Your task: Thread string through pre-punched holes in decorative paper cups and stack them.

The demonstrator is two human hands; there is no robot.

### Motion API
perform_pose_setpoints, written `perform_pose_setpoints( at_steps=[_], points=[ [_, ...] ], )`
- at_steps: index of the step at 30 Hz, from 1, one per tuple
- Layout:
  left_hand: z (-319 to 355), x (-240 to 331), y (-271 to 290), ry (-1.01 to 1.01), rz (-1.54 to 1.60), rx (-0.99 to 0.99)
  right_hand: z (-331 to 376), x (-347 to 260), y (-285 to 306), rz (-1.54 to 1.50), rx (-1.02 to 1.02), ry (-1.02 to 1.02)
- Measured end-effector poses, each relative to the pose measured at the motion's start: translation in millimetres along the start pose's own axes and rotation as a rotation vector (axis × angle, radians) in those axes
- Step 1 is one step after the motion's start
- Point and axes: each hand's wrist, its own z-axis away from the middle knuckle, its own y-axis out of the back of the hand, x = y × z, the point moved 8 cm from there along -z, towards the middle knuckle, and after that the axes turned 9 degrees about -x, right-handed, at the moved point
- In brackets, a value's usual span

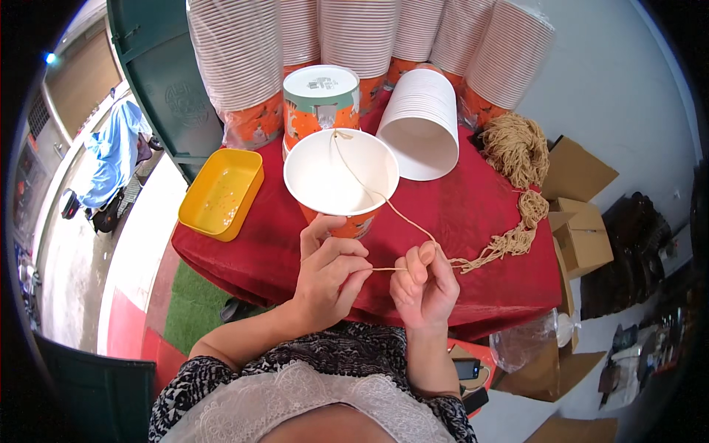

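Note:
A tan cord [408, 220] runs from the far rim of a white-lined paper bucket [336, 173], across its mouth, down to my right hand. My left hand [331, 273] pinches the cord's end between thumb and fingertips, just in front of the bucket. Close beside it, my right hand [423, 286] has its fingers curled closed on the same cord, and a short taut length spans the two hands. The bucket stands upright, its outside orange with printed patterns. From my right hand, loose strands [509, 240] trail off to the right over the red cloth.
Behind stand an upturned bucket [322, 100], a bucket stack on its side [423, 122] and tall wrapped stacks [358, 37]. A yellow tray [221, 193] sits left on the red-covered table [247, 258]. A cord bundle [517, 148] lies right, near cardboard boxes [582, 238].

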Motion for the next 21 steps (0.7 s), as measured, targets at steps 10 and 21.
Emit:
perform_pose_setpoints(
  at_steps=[10, 21],
  points=[
    [-8, 9, 4, -0.116, -0.113, -0.331, 27, -13, -27, 1.424, 0.070, 0.238],
    [-24, -6, 17, -0.198, -0.230, -0.461, 8, 5, -35, 1.563, -0.018, 0.044]
  ],
)
